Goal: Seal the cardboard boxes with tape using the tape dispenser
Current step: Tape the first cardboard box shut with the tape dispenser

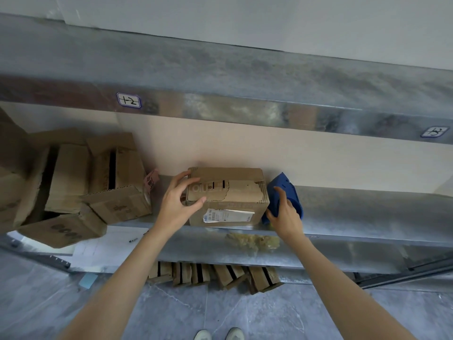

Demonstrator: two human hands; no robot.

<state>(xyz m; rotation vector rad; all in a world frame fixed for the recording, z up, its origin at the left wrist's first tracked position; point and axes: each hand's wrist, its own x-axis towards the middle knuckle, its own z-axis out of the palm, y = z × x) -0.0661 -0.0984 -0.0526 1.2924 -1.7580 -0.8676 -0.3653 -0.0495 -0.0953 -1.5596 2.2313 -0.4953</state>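
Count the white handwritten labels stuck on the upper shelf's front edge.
2. The left label sits on the upper shelf beam above the loose box pile; the right label is on the same beam near the picture's right edge. More may lie beyond view.

1. Both bare forearms reach forward, set apart.
2. Left hand (175,204) grips the cardboard box (235,192) by its end, thumb and fingers spread.
3. Right hand (285,214) holds the blue tape dispenser (284,181), forefinger extended.
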